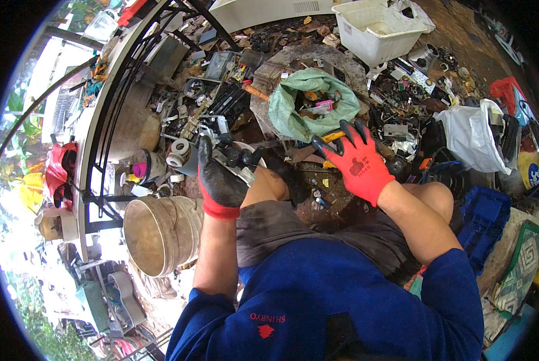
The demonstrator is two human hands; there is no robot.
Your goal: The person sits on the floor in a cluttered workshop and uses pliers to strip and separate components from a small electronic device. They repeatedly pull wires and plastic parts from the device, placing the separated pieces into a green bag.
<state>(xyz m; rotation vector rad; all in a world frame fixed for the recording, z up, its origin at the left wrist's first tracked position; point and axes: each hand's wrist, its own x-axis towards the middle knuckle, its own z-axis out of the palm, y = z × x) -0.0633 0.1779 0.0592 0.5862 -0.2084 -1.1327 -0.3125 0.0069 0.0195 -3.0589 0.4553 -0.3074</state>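
Observation:
My left hand (220, 177), in a black-palmed glove with a red cuff, grips a grey metal scrap part (233, 165) just above my left knee. My right hand (357, 159), in a red glove with black fingertips, holds a yellow-handled tool (334, 138) whose handle pokes out between the fingers. Both hands hover over dark ground littered with small bits. A green woven sack (293, 102) full of scrap lies open just beyond the right hand.
A dented metal bucket (158, 231) stands by my left arm. A white plastic tub (375, 30) sits at the back, a white bag (474, 135) and a blue crate (483, 219) to the right. Scrap electronics cover the ground; a black metal frame (110, 120) runs along the left.

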